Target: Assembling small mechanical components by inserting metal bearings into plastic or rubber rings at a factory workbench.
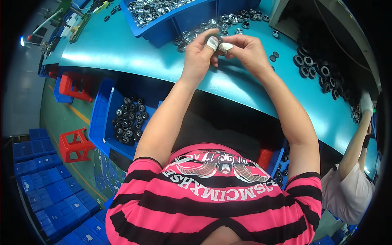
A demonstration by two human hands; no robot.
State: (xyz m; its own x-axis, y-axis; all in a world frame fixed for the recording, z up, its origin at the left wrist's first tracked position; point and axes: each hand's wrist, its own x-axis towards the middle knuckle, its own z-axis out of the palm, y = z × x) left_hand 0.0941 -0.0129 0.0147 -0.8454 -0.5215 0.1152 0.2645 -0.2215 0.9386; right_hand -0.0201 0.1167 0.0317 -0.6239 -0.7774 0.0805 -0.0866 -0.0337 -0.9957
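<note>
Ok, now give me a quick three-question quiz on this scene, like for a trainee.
1. What colour is the ring in the left hand?
2. What fills the bin at the back of the bench? A: red stools. B: shiny parts. C: folded cloth.
3. True or false: the pile of black rings lies on the person's left.

Key: 1. Black. 2. B. 3. False; the pile is on the right.

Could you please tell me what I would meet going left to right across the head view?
Lower red plastic stool, pile of round black wheels, bare left hand, bare right hand, pile of black ring-shaped parts, co-worker's white-covered hand.
</note>
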